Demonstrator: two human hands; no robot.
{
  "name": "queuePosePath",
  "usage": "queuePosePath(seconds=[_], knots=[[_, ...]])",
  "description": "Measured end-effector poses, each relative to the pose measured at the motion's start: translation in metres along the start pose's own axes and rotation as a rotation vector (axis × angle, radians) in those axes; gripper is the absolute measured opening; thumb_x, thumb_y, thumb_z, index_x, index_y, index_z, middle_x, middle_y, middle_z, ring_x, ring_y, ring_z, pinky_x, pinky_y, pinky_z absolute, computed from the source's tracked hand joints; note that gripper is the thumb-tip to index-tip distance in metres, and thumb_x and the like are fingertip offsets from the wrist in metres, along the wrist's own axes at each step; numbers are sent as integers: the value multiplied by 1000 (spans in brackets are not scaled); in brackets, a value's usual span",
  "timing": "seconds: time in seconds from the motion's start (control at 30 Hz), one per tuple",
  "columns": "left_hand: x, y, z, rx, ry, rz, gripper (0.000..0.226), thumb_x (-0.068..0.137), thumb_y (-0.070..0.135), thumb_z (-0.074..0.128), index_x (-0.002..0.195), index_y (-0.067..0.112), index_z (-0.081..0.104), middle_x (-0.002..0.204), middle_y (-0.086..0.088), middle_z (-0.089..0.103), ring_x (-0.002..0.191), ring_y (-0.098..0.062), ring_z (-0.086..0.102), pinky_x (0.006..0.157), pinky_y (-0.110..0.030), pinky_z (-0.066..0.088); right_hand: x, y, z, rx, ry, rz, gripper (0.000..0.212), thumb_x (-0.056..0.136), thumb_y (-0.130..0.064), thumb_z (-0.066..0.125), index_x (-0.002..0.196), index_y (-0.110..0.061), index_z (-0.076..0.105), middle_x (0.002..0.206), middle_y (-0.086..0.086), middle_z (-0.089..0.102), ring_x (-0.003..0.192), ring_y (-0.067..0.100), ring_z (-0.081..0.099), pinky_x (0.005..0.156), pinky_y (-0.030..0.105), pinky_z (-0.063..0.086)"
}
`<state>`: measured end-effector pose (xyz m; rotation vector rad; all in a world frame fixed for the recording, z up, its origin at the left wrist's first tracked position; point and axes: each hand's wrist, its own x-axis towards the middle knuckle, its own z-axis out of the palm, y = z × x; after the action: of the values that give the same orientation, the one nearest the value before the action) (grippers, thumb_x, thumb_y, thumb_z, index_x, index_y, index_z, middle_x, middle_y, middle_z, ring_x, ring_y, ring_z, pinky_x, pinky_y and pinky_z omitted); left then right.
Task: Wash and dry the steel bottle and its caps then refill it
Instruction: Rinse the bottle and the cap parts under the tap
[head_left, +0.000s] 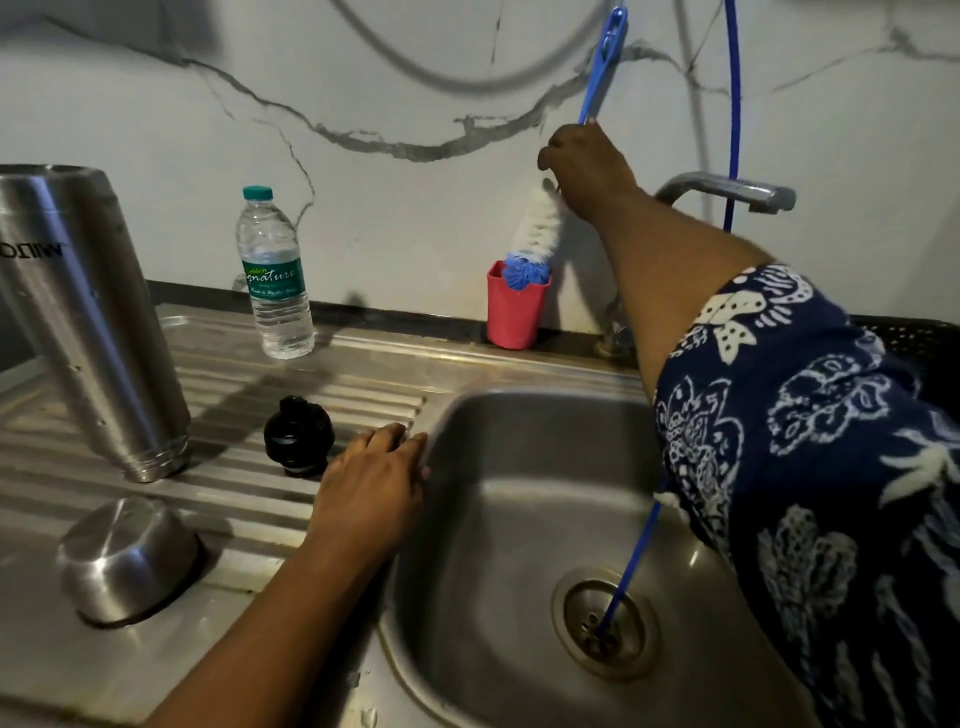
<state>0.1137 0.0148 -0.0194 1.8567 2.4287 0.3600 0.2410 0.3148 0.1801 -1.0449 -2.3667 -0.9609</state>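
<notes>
The steel bottle (88, 322) stands upside down on the ribbed drainboard (291, 384) at the left. Its black inner cap (297, 435) sits on the drainboard to the right of it, and the steel outer cap (127, 558) lies mouth down nearer to me. My left hand (374, 488) rests with relaxed fingers on the sink's left rim, just right of the black cap. My right hand (587, 166) reaches to the back wall and grips the blue handle of a bottle brush (537, 228), whose white bristles stand in a pink cup (514, 312).
A sealed plastic water bottle (274, 275) stands at the back of the drainboard. The steel sink basin (519, 519) holds a thin blue tube (631, 571) running down into the drain. The tap spout (727, 189) juts out at the right behind my forearm.
</notes>
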Motion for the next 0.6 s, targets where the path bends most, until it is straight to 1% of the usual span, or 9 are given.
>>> queuePosePath(seconds=[0.07,0.13,0.27,0.3,0.37,0.47,0.53,0.57,0.6], knots=[[0,0,0,-2,3,0,53,101,41,35,151,30,21,158,2,18,143,-23,20,114,-39,22,-4,-3,-2,121,61,41,39,87,10,41,121,1,57,123,24,52,117,39,44,104,39,29],[-1,0,-1,0,9,1,52,101,41,34,151,30,21,158,2,18,142,-22,21,113,-39,22,-7,-4,-6,198,87,66,43,88,9,41,127,-1,53,130,21,49,123,37,41,106,37,27],[-1,1,-1,5,21,7,52,101,40,33,151,29,23,158,2,20,141,-22,23,112,-38,23,-10,-1,-13,244,99,59,48,89,9,41,135,-3,46,143,16,41,137,32,29,111,37,24],[-1,1,-1,3,21,7,51,101,40,33,151,29,23,157,2,21,141,-22,23,112,-37,24,-12,0,-15,260,127,57,50,88,10,42,135,-4,46,143,15,42,137,32,31,111,37,25],[-2,2,-2,-4,24,5,51,101,40,34,150,29,24,157,2,22,141,-22,24,112,-37,24,-18,-2,-25,353,221,100,54,83,12,41,133,-7,50,136,15,49,129,32,40,105,33,31],[-2,2,-3,1,31,9,51,101,38,35,150,28,27,156,1,25,139,-22,26,110,-36,25,-49,-17,-49,599,410,311,48,85,6,37,126,-10,55,123,12,57,118,26,48,90,25,37],[-4,3,-5,3,30,15,50,101,37,35,149,27,28,156,0,26,139,-23,28,109,-35,26,-82,-34,-59,739,503,435,40,86,5,41,119,-9,58,117,11,60,112,25,52,89,25,41],[-4,2,-5,-4,25,15,50,101,37,36,149,27,29,155,-1,26,139,-23,28,109,-35,27,-99,-45,-56,831,487,526,37,87,4,43,118,-9,58,119,10,59,112,23,54,90,24,43],[-5,2,-6,-12,19,15,50,100,37,36,149,26,30,155,-1,27,138,-24,28,109,-36,27,-116,-55,-51,922,418,640,36,90,2,45,122,-11,55,126,9,55,115,22,53,92,23,43]])
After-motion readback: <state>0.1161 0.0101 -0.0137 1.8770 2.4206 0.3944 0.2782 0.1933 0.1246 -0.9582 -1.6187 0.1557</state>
